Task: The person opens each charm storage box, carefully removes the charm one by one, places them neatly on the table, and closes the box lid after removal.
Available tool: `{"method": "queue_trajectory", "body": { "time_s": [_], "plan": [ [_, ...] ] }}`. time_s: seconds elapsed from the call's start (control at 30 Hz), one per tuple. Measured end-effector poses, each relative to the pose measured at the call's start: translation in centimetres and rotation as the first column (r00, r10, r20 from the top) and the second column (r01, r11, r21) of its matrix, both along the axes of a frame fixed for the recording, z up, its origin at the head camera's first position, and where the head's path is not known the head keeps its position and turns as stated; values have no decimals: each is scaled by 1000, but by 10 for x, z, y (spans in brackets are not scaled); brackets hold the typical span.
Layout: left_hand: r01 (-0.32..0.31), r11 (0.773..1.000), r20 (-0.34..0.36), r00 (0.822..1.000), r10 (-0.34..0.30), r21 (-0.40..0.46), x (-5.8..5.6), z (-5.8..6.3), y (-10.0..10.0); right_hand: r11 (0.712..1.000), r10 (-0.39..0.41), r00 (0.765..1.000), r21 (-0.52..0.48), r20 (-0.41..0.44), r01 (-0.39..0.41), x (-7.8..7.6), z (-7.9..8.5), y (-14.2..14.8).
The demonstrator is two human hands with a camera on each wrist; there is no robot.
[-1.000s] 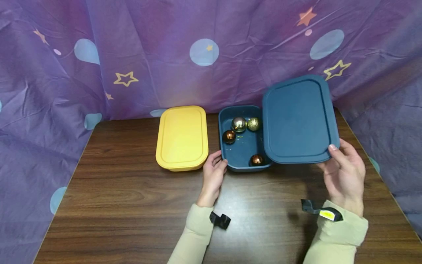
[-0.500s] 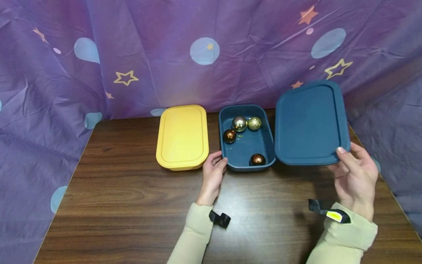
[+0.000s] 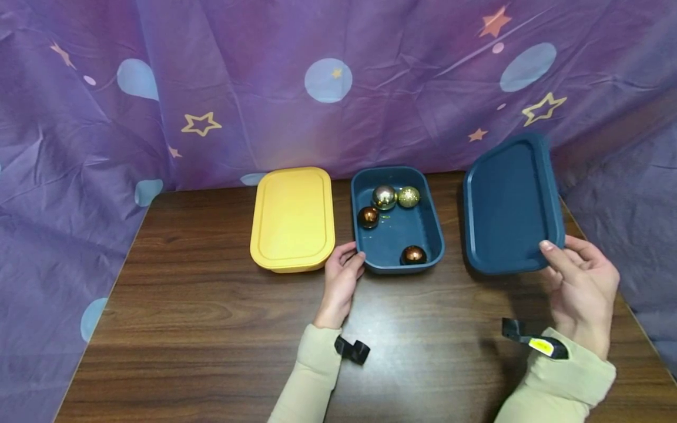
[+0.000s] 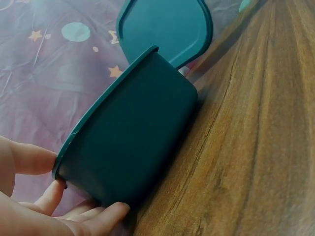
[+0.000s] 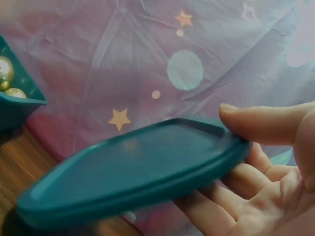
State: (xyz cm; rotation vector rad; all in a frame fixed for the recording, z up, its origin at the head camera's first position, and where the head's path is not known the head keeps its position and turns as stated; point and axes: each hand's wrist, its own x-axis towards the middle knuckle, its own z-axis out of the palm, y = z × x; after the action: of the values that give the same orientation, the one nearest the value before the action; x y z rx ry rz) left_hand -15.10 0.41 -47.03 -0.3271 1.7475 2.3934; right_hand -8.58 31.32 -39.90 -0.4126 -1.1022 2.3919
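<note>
In the head view, a blue food container (image 3: 397,220) stands uncovered on the table. Inside lie a shiny silver bauble (image 3: 384,198), a glittery gold bauble (image 3: 409,197) and two copper-brown baubles, one by the left wall, another copper-brown bauble (image 3: 414,255) at the near right. My left hand (image 3: 341,281) holds the container's near left corner, its fingertips (image 4: 118,209) on the outer wall. To the right, my right hand (image 3: 584,288) grips the blue lid (image 3: 510,205) by its near right corner, thumb on top and fingers beneath. The lid is tilted, with its left edge lower.
A yellow container with its lid on (image 3: 292,217) sits left of the blue one, close to my left hand. Behind the brown wooden table (image 3: 211,329) hangs a purple curtain (image 3: 275,70) with stars and spots. Each wrist wears a black strap.
My right hand has carried the lid rightward, away from above the container, and tilted its left edge down. The whole container now shows. My left hand has stayed at the corner.
</note>
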Motion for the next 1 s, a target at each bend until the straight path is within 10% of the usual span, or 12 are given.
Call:
{"method": "queue_trajectory", "body": {
  "time_s": [0.4, 1.0],
  "plan": [
    [-2, 1000, 1, 1000, 2, 7, 0, 0, 0, 974, -226, 967, 39, 118, 223, -8, 0, -5],
    [8, 1000, 14, 1000, -8, -12, -1, 0, -1, 943, -313, 949, 113, -30, 314, -20, -1, -22]
  ]
}}
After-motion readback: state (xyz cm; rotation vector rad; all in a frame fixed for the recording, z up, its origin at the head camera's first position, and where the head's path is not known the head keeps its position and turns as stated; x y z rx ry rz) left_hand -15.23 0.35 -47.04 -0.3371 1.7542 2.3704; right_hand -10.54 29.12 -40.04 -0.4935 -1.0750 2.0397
